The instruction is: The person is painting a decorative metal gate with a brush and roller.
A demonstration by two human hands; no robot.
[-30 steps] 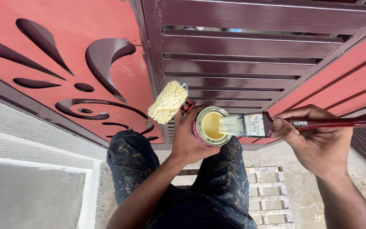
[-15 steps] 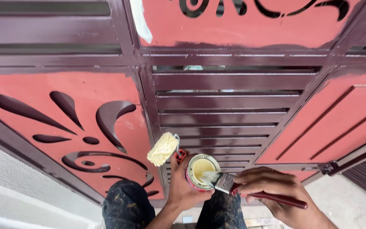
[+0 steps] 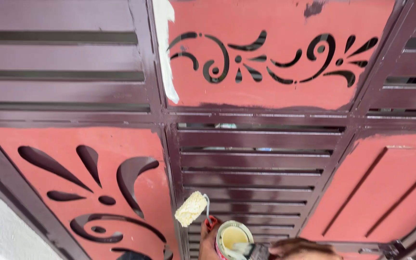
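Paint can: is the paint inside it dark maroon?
No, the paint can holds pale cream-yellow paint, with the brush tip over it.

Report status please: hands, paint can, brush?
Left hand holds paint can and small roller. Right hand dips brush in can. Nothing in the way.
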